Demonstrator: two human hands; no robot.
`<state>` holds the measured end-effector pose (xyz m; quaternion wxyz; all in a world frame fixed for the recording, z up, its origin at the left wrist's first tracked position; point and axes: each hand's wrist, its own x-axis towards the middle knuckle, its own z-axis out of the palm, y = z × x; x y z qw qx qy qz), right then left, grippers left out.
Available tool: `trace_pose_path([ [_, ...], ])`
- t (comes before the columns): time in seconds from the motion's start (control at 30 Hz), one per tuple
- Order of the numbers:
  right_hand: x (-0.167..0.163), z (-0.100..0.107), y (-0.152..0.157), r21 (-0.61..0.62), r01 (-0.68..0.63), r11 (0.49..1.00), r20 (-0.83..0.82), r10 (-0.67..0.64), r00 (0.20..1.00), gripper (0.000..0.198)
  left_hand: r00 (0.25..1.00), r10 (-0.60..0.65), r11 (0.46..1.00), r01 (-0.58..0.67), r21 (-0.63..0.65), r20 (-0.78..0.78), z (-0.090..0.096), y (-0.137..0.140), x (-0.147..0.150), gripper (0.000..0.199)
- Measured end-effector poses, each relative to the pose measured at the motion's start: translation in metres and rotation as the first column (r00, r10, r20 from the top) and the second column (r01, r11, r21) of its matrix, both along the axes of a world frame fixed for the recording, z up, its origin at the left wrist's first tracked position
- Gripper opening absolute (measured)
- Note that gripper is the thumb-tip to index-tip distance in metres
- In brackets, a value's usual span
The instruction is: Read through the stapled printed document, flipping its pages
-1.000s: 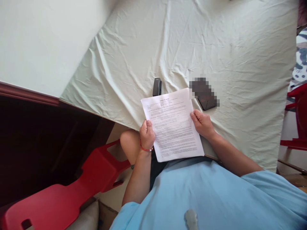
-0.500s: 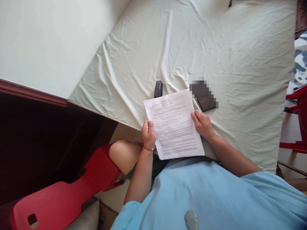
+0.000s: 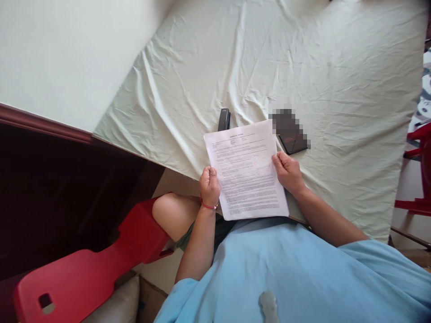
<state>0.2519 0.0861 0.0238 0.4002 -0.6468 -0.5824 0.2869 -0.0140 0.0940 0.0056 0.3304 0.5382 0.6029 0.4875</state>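
Observation:
A stack of printed paper sheets (image 3: pixel 247 175) is held between my two hands, tilted toward me at the near edge of the table. My left hand (image 3: pixel 209 185) grips its left edge, thumb on top, fingers hidden underneath. On the opposite edge, my right hand (image 3: pixel 288 171) pinches the sheets with its thumb on the printed side. Just beyond the top left corner of the sheets lies a black stapler (image 3: pixel 224 119), its near end covered by the paper. A dark phone-like device (image 3: pixel 291 137), partly blurred out by pixelation, rests beyond my right hand.
A pale, wrinkled cloth (image 3: pixel 323 80) covers the table. To my left stands a red plastic chair (image 3: pixel 77 278), beside dark wood panelling (image 3: pixel 60 188) under a white wall. Another red chair (image 3: pixel 420 166) is at the right edge.
The view has shifted slightly. The paper's top edge sits a little higher and covers the stapler's near end. Both hands keep their hold on the sheets.

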Motion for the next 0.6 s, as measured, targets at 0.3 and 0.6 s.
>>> trace_pose_path([
  [0.3,0.0004,-0.0013,0.0018,-0.013,-0.018,1.0,0.024,0.018,1.0,0.036,1.0,-0.004,1.0,0.004,0.003,0.014,0.0002,0.0002,0.0006,0.05],
  [0.6,0.0011,-0.0019,0.0019,-0.016,-0.037,0.999,0.048,0.038,0.998,0.039,0.993,-0.001,1.0,-0.001,0.01,0.115,0.0028,-0.0011,0.0015,0.051],
])
